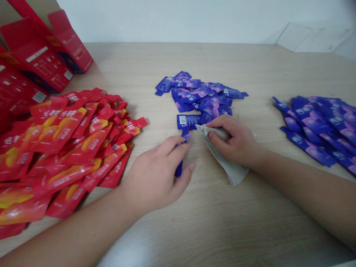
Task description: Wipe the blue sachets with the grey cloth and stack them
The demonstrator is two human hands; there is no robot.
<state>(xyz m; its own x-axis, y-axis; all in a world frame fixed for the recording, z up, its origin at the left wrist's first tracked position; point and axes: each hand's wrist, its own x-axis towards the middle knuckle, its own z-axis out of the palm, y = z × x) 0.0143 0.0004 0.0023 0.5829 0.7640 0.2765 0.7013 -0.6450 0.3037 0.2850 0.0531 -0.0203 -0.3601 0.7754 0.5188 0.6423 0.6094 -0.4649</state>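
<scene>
My left hand (158, 171) rests on the wooden table (211, 222), its fingers closed around a blue sachet (181, 148) that sticks out above and below them. My right hand (236, 142) is closed on a crumpled grey-white cloth (230, 167), whose lower end lies on the table. Both hands sit just in front of a small heap of blue sachets (198, 97) at the table's middle. The cloth's tip nearly touches the held sachet.
A large pile of red sachets (63, 148) covers the left side. Open red cartons (41, 55) stand at the back left. Another spread of blue sachets (322, 129) lies at the right. A white wall runs behind the table.
</scene>
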